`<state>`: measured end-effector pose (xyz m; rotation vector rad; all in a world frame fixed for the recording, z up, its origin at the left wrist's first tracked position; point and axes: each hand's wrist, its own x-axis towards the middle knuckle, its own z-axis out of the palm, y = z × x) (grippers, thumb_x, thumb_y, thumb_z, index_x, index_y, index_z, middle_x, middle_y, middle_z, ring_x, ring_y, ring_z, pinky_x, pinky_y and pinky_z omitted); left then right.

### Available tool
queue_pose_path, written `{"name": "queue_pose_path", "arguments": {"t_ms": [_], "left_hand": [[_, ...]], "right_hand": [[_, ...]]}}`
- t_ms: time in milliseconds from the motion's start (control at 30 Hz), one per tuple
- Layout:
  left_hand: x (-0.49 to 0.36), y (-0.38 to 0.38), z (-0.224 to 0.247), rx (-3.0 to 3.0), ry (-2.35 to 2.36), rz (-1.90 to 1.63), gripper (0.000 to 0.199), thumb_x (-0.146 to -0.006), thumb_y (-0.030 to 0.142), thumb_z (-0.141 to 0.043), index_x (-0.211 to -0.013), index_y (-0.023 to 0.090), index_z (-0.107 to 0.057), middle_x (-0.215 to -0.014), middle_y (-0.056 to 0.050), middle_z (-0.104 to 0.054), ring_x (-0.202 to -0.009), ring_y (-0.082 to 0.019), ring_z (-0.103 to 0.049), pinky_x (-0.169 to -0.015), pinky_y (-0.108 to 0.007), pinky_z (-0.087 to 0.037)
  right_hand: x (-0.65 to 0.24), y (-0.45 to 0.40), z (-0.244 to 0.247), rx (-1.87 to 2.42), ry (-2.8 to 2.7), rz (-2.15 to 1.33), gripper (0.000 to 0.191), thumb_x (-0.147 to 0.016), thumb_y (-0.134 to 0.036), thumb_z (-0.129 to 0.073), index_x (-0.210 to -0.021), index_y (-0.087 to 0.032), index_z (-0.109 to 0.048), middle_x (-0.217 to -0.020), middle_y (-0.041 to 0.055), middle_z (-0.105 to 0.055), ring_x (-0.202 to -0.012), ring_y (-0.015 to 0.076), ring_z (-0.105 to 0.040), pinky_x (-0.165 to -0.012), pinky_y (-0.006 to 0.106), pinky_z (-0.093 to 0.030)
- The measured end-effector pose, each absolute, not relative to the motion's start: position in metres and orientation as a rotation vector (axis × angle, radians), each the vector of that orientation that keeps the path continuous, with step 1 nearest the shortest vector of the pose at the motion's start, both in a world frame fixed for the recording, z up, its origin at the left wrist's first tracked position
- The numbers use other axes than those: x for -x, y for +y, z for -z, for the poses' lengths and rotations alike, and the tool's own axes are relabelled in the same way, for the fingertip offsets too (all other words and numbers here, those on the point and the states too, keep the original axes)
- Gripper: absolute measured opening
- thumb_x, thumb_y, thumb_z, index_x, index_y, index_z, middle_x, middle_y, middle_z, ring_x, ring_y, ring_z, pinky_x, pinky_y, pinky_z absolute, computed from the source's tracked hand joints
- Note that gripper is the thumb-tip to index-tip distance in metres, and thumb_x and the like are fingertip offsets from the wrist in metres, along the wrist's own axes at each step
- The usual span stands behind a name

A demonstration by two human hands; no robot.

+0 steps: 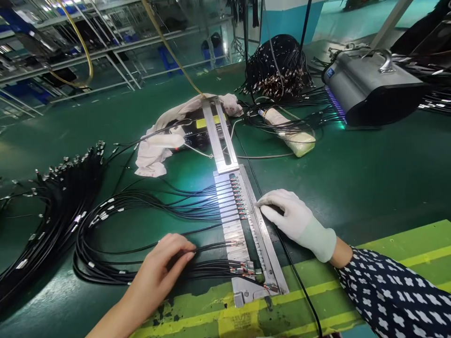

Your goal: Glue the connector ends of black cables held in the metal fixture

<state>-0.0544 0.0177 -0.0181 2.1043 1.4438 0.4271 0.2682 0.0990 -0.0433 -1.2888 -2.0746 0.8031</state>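
Your left hand (165, 263) is bare and lies to the left of the jig (234, 232), with thumb and forefinger closed on thin black cables (213, 246). The held cables run from your fingertips to the right, and their ends lie on the slotted plate of the jig. Your right hand (292, 218) wears a white glove. Its thumb and forefinger tips meet the outer edge of the rail (266, 239); you cannot tell from this view whether they clamp it.

The jig lies on the green bench (359, 183), its near end over the yellow-green strip (398, 249). In its upper part, a row of connectors (240, 202) sits side by side, with their cables leading left. At the near end, further connectors (246, 268) lie in a cluster across the plate. The cables curve into a loop (81, 239) beyond your left hand.

A thicker bundle (66, 202) lies at far left. Behind the jig are a cloth (153, 152) and a black control box (200, 139). To their right lie a bottle (287, 134), a cable pile (276, 61) and a silver housing (366, 82) with violet light beneath.
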Motion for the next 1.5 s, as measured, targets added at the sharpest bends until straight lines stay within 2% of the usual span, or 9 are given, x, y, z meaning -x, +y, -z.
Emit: {"name": "queue_pose_path", "arguments": {"t_ms": [133, 333, 633, 833, 1000, 1100, 1233, 1400, 1500], "left_hand": [[0.034, 0.022, 0.02, -2.194, 1.388, -0.437, 0.022, -0.096, 0.023, -0.052, -0.116, 0.024, -0.059, -0.102, -0.005, -0.062, -0.094, -0.019, -0.056, -0.082, -0.031, -0.046], [0.012, 0.04, 0.022, -2.102, 1.337, -0.539, 0.009, -0.096, 0.019, -0.051, -0.095, 0.021, -0.06, -0.089, -0.002, -0.062, -0.084, -0.014, -0.057, -0.075, -0.025, -0.047], [-0.01, 0.055, 0.029, -2.237, 1.325, -0.59, 0.008, -0.095, 0.013, -0.052, -0.095, 0.019, -0.057, -0.087, -0.002, -0.058, -0.079, -0.013, -0.055, -0.07, -0.022, -0.046], [-0.009, 0.054, 0.034, -2.355, 1.229, -0.588, 0.019, -0.094, 0.006, -0.05, -0.109, 0.017, -0.056, -0.091, -0.003, -0.055, -0.083, -0.013, -0.052, -0.073, -0.023, -0.045], [-0.002, 0.054, 0.036, -2.527, 1.137, -0.58, 0.035, -0.091, -0.001, -0.045, -0.12, 0.015, -0.057, -0.102, -0.008, -0.052, -0.092, -0.016, -0.05, -0.079, -0.027, -0.043], [0.001, 0.05, 0.035, -2.677, 1.194, -0.476, 0.039, -0.093, 0.004, -0.043, -0.129, 0.015, -0.055, -0.096, -0.008, -0.051, -0.083, -0.018, -0.047, -0.071, -0.029, -0.041], [0.002, 0.045, 0.034, -2.725, 1.195, -0.341, 0.042, -0.095, 0.007, -0.037, -0.135, 0.014, -0.049, -0.087, -0.006, -0.054, -0.072, -0.018, -0.043, -0.061, -0.029, -0.035], [0.001, 0.04, 0.025, -2.579, 1.217, -0.331, 0.038, -0.097, 0.011, -0.041, -0.134, 0.018, -0.046, -0.091, -0.004, -0.059, -0.078, -0.018, -0.049, -0.068, -0.031, -0.038], [0.002, 0.031, 0.018, -2.446, 1.28, -0.35, 0.023, -0.097, 0.016, -0.048, -0.119, 0.019, -0.052, -0.096, -0.004, -0.06, -0.085, -0.018, -0.051, -0.074, -0.031, -0.04]], "right_hand": [[-0.268, 0.098, 0.043, 1.31, -2.074, -0.796, 0.013, -0.094, -0.024, -0.055, -0.094, -0.027, -0.068, -0.1, 0.0007, -0.071, -0.098, 0.0234, -0.061, -0.089, 0.042, -0.043], [-0.268, 0.1, 0.043, 1.258, -2.082, -0.806, 0.013, -0.094, -0.02, -0.056, -0.093, -0.027, -0.067, -0.097, -0.0004, -0.071, -0.096, 0.0216, -0.061, -0.09, 0.041, -0.041], [-0.267, 0.101, 0.038, 1.3, -2.06, -0.85, 0.014, -0.094, -0.02, -0.055, -0.091, -0.026, -0.067, -0.095, -0.0005, -0.071, -0.094, 0.0204, -0.06, -0.088, 0.039, -0.04], [-0.267, 0.102, 0.038, 1.297, -2.063, -0.853, 0.012, -0.094, -0.018, -0.057, -0.089, -0.025, -0.066, -0.092, -0.0026, -0.07, -0.091, 0.0187, -0.059, -0.087, 0.038, -0.038], [-0.272, 0.102, 0.04, 1.156, -2.05, -0.899, 0.026, -0.094, -0.011, -0.049, -0.105, -0.027, -0.066, -0.11, 0.0006, -0.066, -0.107, 0.02, -0.056, -0.093, 0.04, -0.04], [-0.275, 0.102, 0.042, 1.003, -2.129, -0.937, 0.035, -0.092, -0.006, -0.045, -0.108, -0.027, -0.068, -0.124, 0.0033, -0.058, -0.118, 0.0224, -0.049, -0.099, 0.043, -0.039], [-0.275, 0.102, 0.043, 0.95, -2.202, -0.928, 0.036, -0.088, -0.003, -0.046, -0.104, -0.025, -0.069, -0.128, 0.0045, -0.055, -0.121, 0.0246, -0.046, -0.101, 0.047, -0.038], [-0.274, 0.1, 0.044, 0.968, -2.171, -0.899, 0.029, -0.092, -0.006, -0.045, -0.101, -0.022, -0.068, -0.124, 0.0063, -0.059, -0.118, 0.0238, -0.05, -0.1, 0.046, -0.041], [-0.273, 0.097, 0.044, 0.988, -2.167, -0.859, 0.028, -0.093, -0.008, -0.045, -0.101, -0.022, -0.069, -0.125, 0.0059, -0.06, -0.118, 0.024, -0.051, -0.101, 0.047, -0.041]]}}
